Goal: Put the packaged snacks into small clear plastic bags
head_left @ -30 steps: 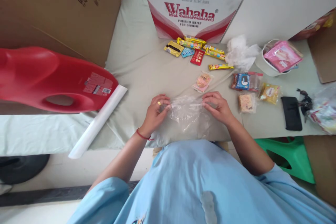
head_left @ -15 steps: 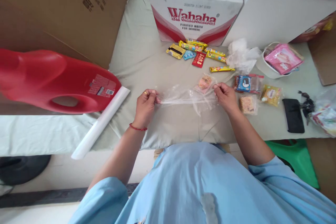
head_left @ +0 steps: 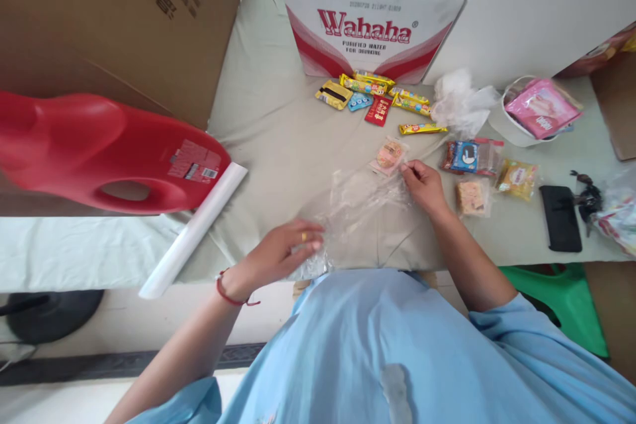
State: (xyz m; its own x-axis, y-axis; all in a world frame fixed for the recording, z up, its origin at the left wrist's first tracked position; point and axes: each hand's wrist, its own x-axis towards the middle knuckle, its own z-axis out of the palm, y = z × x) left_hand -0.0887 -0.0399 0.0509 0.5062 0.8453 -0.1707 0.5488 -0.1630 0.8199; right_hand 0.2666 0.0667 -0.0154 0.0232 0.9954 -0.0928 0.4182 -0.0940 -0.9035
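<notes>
Against the cloth [head_left: 283,139], the clear bag [head_left: 365,197] barely shows.

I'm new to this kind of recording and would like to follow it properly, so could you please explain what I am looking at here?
There is no machine here: a person works with two bare hands. The view comes from one camera worn on the person's head, looking forward and down.

The right hand pinches an edge of a crumpled clear plastic bag. The left hand is loosely open beside the bag; whether its fingertips touch the plastic is hard to tell.

On the cloth-covered table, a wrapped pink snack lies just beyond the bag. Farther back are yellow-wrapped snacks and a Wahaha box. A red jug is at the left, a black phone at the right.
</notes>
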